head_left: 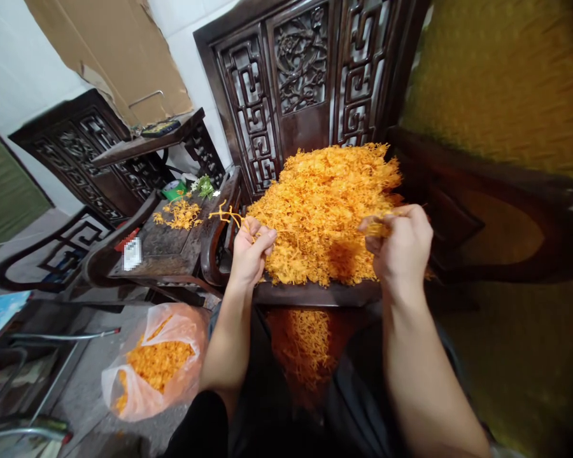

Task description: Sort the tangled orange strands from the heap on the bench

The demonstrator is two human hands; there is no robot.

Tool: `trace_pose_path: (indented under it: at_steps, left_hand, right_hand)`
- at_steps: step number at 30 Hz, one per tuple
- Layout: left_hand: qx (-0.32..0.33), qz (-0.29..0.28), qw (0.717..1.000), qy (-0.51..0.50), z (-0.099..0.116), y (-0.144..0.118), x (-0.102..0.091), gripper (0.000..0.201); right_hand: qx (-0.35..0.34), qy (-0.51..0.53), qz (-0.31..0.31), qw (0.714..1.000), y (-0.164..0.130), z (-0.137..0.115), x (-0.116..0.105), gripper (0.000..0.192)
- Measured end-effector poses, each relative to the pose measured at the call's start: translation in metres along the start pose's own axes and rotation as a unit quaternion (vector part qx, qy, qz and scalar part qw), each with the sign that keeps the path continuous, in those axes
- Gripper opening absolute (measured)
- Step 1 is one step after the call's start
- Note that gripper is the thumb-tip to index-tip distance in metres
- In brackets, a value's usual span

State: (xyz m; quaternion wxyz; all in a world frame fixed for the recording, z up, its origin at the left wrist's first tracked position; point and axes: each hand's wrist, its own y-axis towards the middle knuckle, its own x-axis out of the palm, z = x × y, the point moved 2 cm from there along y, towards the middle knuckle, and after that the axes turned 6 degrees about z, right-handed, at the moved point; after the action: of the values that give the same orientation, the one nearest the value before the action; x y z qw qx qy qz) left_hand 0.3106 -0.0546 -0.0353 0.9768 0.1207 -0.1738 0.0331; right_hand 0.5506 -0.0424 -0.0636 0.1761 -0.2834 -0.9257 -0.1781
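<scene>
A large heap of thin, branching orange strands (325, 203) fills the seat of a carved dark wooden chair in front of me. At the heap's left edge, my left hand (253, 245) pinches an orange strand (226, 214) whose forked end sticks out to the left. My right hand (403, 245) is closed over the heap's right side. A small bunch of orange strands (378, 226), blurred, shows between its fingers and thumb. The two hands are apart, both just above the heap.
Left of the heap, a wooden side table (181, 254) bears loose orange strands, a green tape roll (174, 189) and a leafy green piece (203, 186). An open plastic bag (191, 331) of orange pieces sits on the floor. The chair's carved back (305, 127) rises behind the heap.
</scene>
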Motion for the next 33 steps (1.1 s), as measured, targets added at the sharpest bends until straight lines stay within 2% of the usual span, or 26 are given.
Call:
trace_pose_path:
  at_steps: [4,7,9,11,14,16,18,20,22,23,25,27,29,31,33]
  left_hand:
    - [0.016,0.037,0.999,0.005,-0.008,0.009,-0.003,0.051]
    - [0.031,0.063,0.997,-0.007,-0.019,0.018,-0.006,0.049]
    - [0.030,0.083,0.996,-0.016,-0.028,0.023,-0.009,0.049]
    - [0.029,0.095,0.995,-0.022,-0.036,0.026,-0.010,0.048]
    - [0.043,0.098,0.994,-0.023,-0.040,0.027,-0.008,0.049]
    - [0.055,0.096,0.994,-0.020,-0.039,0.026,-0.006,0.051]
    - [0.066,0.096,0.993,-0.013,-0.038,0.024,-0.006,0.054]
    - [0.073,0.095,0.993,-0.005,-0.038,0.024,-0.007,0.056]
    - [0.079,0.089,0.993,-0.002,-0.039,0.025,-0.009,0.057]
    - [0.084,0.085,0.993,-0.002,-0.040,0.025,-0.010,0.057]
    - [0.100,0.076,0.992,-0.002,-0.041,0.026,-0.011,0.055]
    - [0.120,0.064,0.991,0.003,-0.042,0.025,-0.012,0.053]
    - [0.138,0.040,0.989,0.015,-0.040,0.024,-0.012,0.051]
    - [0.152,0.008,0.988,0.032,-0.037,0.020,-0.011,0.047]
    - [0.153,-0.018,0.987,0.047,-0.034,0.016,-0.011,0.045]
  right_hand:
    - [0.014,0.058,0.060,0.996,-0.002,-0.002,0.004,0.023]
    - [0.112,0.126,0.072,0.983,0.007,0.013,0.005,0.025]
    - [0.214,0.175,0.071,0.958,0.014,0.028,0.003,0.025]
    - [0.311,0.232,0.080,0.918,0.018,0.039,0.001,0.020]
    - [0.393,0.311,0.117,0.857,0.017,0.041,0.002,0.011]
    - [0.425,0.338,0.136,0.829,0.012,0.036,0.007,0.020]
    - [0.445,0.344,0.147,0.814,0.008,0.030,0.013,0.035]
    - [0.437,0.338,0.168,0.816,0.005,0.027,0.017,0.036]
    - [0.407,0.321,0.182,0.836,0.003,0.027,0.019,0.024]
    - [0.391,0.310,0.170,0.850,0.002,0.028,0.020,0.018]
    - [0.347,0.281,0.098,0.890,-0.001,0.028,0.022,0.011]
    - [0.277,0.236,-0.020,0.931,-0.009,0.025,0.025,0.023]
    - [0.178,0.144,-0.151,0.962,-0.022,0.018,0.029,0.037]
    - [0.072,-0.003,-0.266,0.961,-0.036,0.011,0.035,0.039]
    - [-0.017,-0.150,-0.344,0.927,-0.049,0.007,0.041,0.040]
